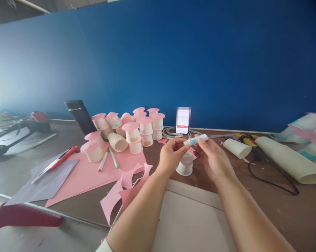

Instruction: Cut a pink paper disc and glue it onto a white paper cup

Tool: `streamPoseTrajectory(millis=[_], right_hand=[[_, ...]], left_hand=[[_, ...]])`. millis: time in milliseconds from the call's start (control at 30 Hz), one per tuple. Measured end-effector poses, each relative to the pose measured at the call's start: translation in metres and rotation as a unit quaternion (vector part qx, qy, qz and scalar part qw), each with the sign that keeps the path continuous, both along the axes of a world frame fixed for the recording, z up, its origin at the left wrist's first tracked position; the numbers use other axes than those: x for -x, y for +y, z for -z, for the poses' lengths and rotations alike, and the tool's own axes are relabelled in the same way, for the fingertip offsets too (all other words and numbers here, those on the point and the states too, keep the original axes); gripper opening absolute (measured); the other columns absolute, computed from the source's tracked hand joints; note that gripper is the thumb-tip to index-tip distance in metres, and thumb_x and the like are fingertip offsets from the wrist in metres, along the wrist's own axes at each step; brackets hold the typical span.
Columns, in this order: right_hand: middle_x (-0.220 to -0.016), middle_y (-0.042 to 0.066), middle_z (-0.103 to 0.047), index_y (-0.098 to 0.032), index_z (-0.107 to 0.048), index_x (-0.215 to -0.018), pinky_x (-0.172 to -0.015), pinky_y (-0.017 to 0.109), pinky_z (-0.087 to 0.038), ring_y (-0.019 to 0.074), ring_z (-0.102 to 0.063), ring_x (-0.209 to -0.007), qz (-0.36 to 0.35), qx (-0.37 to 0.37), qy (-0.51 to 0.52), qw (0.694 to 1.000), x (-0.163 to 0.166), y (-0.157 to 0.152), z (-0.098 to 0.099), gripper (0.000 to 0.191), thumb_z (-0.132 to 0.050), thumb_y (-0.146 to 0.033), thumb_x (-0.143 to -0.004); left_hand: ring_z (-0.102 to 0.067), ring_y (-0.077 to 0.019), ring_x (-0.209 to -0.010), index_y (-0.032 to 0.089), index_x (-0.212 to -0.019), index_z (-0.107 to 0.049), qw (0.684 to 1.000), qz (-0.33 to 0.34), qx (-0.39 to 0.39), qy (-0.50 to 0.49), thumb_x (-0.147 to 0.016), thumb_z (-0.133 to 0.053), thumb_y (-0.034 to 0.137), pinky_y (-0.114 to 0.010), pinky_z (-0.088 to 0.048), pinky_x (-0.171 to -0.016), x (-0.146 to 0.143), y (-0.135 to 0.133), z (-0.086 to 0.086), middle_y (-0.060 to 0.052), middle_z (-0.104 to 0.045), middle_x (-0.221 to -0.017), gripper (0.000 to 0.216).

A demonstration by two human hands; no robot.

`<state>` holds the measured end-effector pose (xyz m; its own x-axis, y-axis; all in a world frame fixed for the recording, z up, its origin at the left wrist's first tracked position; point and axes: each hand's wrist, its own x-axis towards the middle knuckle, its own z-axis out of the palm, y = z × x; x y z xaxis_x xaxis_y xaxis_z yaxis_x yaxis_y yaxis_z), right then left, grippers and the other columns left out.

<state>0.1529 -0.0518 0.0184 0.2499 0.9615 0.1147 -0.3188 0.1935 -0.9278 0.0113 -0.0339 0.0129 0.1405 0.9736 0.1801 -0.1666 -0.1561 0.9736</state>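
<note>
Both my hands are raised over the table, with a white glue stick (196,140) lying nearly level between them. My left hand (173,154) pinches its left end between thumb and fingers. Around the right end, my right hand (212,155) is closed, thumb on top. Just below the hands, a white paper cup (185,166) stands upside down on the brown table (199,181). A bit of pink paper shows behind the cup, partly hidden by my right fingers.
Left: several stacked cups (133,135) with pink paper discs, a black bottle (80,117), pink sheets (86,178), markers (113,158), scissors (55,163), paper offcuts (113,203). Behind: a lit phone (183,120), cables. Right: a loose cup (237,148), a long cup stack (289,159). Front: a pale board (191,217).
</note>
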Motion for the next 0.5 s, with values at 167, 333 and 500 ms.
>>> streamPoseTrajectory(millis=[167, 333, 500], right_hand=[[-0.098, 0.001, -0.069, -0.028, -0.073, -0.108, -0.062, 0.026, -0.048, 0.0124, -0.059, -0.074, 0.101, -0.019, 0.029, 0.994, -0.0059, 0.0014, -0.0016, 0.049, -0.086, -0.051, -0.066], [-0.098, 0.002, -0.07, -0.028, -0.075, -0.11, -0.06, 0.025, -0.047, 0.0114, -0.058, -0.073, 0.1, -0.023, 0.022, 0.994, -0.008, 0.0018, -0.0019, 0.047, -0.083, -0.053, -0.071], [-0.097, 0.003, -0.071, -0.026, -0.079, -0.104, -0.06, 0.027, -0.046, 0.012, -0.056, -0.072, 0.085, -0.021, 0.017, 0.996, -0.0066, -0.0002, -0.004, 0.044, -0.085, -0.05, -0.067]], left_hand=[[-0.068, -0.0159, -0.084, 0.018, -0.104, -0.071, 1.0, -0.01, 0.011, -0.026, -0.078, -0.079, 0.036, -0.027, -0.051, -0.076, 0.0011, 0.0032, 0.0032, -0.006, -0.074, -0.092, 0.033], [-0.068, -0.0161, -0.083, 0.018, -0.104, -0.072, 1.0, -0.004, 0.019, -0.023, -0.078, -0.079, 0.036, -0.027, -0.051, -0.076, 0.0009, 0.0032, 0.0034, -0.006, -0.075, -0.093, 0.033], [-0.068, -0.0169, -0.085, 0.019, -0.103, -0.073, 1.0, 0.001, 0.021, -0.017, -0.077, -0.08, 0.037, -0.027, -0.05, -0.077, 0.0017, 0.003, 0.0026, -0.006, -0.076, -0.094, 0.032]])
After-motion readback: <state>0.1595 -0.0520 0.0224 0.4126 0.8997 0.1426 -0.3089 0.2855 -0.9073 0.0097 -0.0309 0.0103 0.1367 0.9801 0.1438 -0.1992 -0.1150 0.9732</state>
